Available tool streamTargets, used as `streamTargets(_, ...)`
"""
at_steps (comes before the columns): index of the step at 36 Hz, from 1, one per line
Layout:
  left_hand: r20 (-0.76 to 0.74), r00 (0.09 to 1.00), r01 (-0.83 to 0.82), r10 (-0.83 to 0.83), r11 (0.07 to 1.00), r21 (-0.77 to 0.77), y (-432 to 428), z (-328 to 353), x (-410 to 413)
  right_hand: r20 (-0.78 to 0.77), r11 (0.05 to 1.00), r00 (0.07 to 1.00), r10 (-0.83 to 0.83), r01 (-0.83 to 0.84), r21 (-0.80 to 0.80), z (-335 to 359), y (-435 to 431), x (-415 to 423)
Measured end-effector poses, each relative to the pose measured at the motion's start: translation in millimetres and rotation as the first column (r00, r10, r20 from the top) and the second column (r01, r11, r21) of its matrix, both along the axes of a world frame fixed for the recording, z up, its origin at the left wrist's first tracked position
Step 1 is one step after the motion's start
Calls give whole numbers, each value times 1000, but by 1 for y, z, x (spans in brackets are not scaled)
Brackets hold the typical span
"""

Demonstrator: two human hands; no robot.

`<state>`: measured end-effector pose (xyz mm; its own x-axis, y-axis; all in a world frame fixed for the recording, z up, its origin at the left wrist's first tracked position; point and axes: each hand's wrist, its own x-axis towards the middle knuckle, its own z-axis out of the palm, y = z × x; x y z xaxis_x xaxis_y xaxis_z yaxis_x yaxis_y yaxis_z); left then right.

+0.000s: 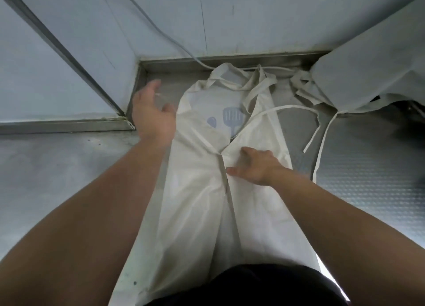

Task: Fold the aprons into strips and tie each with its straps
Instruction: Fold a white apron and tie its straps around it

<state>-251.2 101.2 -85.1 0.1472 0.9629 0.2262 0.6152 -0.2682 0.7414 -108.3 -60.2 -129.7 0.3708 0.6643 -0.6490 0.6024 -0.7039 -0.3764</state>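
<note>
A cream apron (197, 204) with a blue spatula print lies lengthwise on the steel counter (53, 179), both long sides folded in toward the middle. My right hand (255, 165) presses flat on the right flap near the centre seam. My left hand (153, 112) hovers with relaxed fingers over the apron's upper left edge and holds nothing I can see. One strap (296, 108) loops off to the right across the counter, and the neck loop (230, 75) lies bunched at the far end.
A pile of other pale aprons (368, 80) sits at the back right, with a strap (322, 142) trailing down from it. A grey cable (161, 34) runs down the wall to the counter's back edge. Walls close the far and left sides.
</note>
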Motion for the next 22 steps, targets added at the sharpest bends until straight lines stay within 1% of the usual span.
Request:
streamTargets(1,-115,993,23,-13,996,84,5,1,-4,15,1000,1000,10,-10,-13,1,1,-2)
streamTargets(2,-239,970,75,-45,990,117,8,0,-8,30,1000,1000,8,-7,-24,4,3,-5)
streamTargets(3,-351,933,118,-77,988,97,7,-3,-11,37,999,999,-13,14,-36,6,4,-8)
streamTargets(4,-422,901,139,-104,989,53,4,-9,-12,39,998,998,-44,45,-44,7,6,-11)
streamTargets(5,-442,886,160,-143,987,1,-2,-14,-14,48,996,996,-72,74,-47,7,7,-15)
streamTargets(8,-348,880,266,-323,943,-202,-28,-30,-19,124,996,990,-66,73,-54,5,5,-26)
streamTargets(10,-347,843,293,-410,892,-344,-46,-40,-25,174,999,985,-20,27,-40,3,3,-29)
streamTargets(11,-351,838,275,-417,879,-389,-54,-44,-30,194,999,981,10,-3,-34,2,1,-31)
streamTargets(13,-355,855,214,-379,880,-424,-66,-52,-41,227,998,972,62,-58,-25,0,-3,-35)
streamTargets(17,-383,886,85,-261,904,-420,-91,-58,-71,275,983,945,175,-184,4,-5,-12,-53)
streamTargets(20,-393,892,28,-222,896,-443,-106,-59,-89,333,980,927,175,-198,36,-9,-15,-60)
streamTargets(22,-416,886,-24,-203,877,-479,-120,-61,-107,314,983,938,146,-174,63,-12,-22,-68)
